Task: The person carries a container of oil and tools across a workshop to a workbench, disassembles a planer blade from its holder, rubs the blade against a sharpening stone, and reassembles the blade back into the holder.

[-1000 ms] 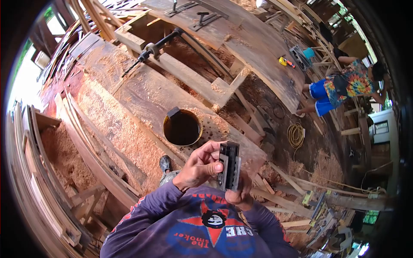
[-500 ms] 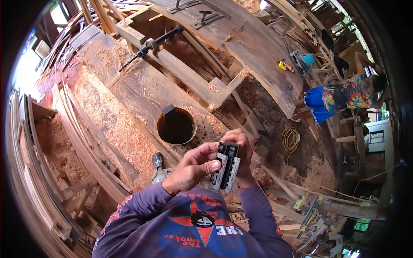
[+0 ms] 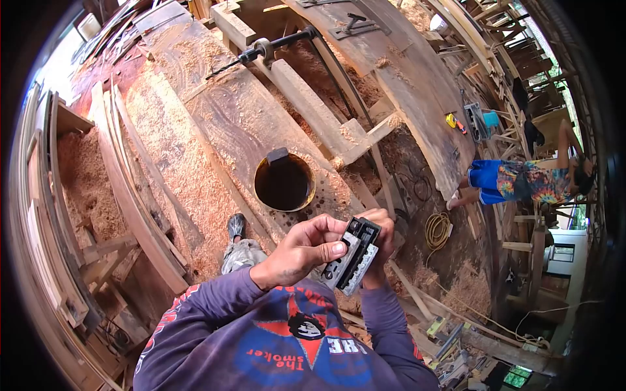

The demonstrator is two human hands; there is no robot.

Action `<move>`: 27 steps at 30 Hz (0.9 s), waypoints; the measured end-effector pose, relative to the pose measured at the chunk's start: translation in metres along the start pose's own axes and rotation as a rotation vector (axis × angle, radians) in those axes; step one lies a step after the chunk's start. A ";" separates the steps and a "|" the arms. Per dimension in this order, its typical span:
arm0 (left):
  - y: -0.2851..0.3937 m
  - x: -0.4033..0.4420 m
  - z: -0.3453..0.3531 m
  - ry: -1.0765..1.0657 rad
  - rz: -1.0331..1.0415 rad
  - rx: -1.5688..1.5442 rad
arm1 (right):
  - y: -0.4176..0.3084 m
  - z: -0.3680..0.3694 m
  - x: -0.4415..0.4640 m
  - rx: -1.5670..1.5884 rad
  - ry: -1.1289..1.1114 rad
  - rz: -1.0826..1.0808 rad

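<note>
Gray block (image 3: 352, 256) is up but not yet put down: my left hand (image 3: 302, 249) pinches it, my right hand (image 3: 383, 236) grips behind, with the bucket (image 3: 287, 210) just ahead.

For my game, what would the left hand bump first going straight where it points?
The left hand meets the dark block it touches, then probably the right hand; depth is unclear.
</note>
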State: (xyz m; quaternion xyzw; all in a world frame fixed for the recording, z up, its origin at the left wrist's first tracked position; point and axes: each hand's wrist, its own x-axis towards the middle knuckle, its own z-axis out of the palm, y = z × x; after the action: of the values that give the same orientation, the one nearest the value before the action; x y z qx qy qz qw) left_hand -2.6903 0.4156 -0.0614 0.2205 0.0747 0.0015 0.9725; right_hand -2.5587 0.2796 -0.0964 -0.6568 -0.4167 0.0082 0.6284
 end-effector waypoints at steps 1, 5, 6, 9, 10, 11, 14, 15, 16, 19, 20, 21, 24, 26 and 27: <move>0.001 0.001 -0.002 -0.033 -0.009 -0.007 | -0.001 0.000 0.001 -0.002 0.001 0.000; 0.002 0.002 -0.005 -0.052 -0.017 -0.041 | -0.015 0.003 0.007 0.237 0.001 0.184; 0.000 0.003 -0.009 -0.065 -0.003 -0.069 | -0.021 0.003 0.009 0.358 -0.006 0.348; -0.001 0.004 -0.011 -0.073 0.006 -0.087 | -0.043 0.001 0.021 0.491 -0.015 0.587; 0.000 0.005 -0.011 -0.069 0.004 -0.079 | -0.053 0.001 0.030 0.497 -0.032 0.718; -0.001 0.005 -0.012 -0.070 -0.001 -0.076 | -0.060 0.001 0.036 0.502 -0.050 0.848; -0.003 0.005 -0.014 -0.067 0.000 -0.130 | -0.043 -0.007 0.026 0.316 -0.080 0.746; -0.001 0.005 -0.012 -0.060 -0.025 -0.159 | -0.038 -0.008 0.020 0.167 -0.084 0.571; 0.000 0.005 -0.011 -0.053 -0.048 -0.188 | -0.037 -0.007 0.017 0.006 -0.064 0.403; -0.005 0.006 -0.017 0.009 -0.106 -0.222 | -0.028 -0.011 0.002 -0.020 -0.098 0.084; -0.006 0.004 -0.017 0.014 -0.111 -0.221 | -0.020 -0.012 0.006 -0.114 -0.139 -0.104; -0.006 0.003 -0.017 0.014 -0.111 -0.223 | -0.020 -0.016 0.007 -0.114 -0.132 -0.100; -0.007 0.004 -0.016 0.001 -0.103 -0.225 | -0.026 -0.020 0.014 -0.282 -0.208 -0.200; -0.008 0.003 -0.016 -0.014 -0.103 -0.215 | -0.027 -0.021 0.010 -0.250 -0.211 -0.121; -0.008 0.003 -0.016 -0.029 -0.102 -0.209 | -0.027 -0.021 0.008 -0.218 -0.216 -0.041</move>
State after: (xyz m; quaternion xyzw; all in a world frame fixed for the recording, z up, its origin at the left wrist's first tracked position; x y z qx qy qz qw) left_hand -2.6900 0.4153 -0.0796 0.1140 0.0712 -0.0436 0.9900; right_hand -2.5563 0.2630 -0.0649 -0.7078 -0.4936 0.0204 0.5050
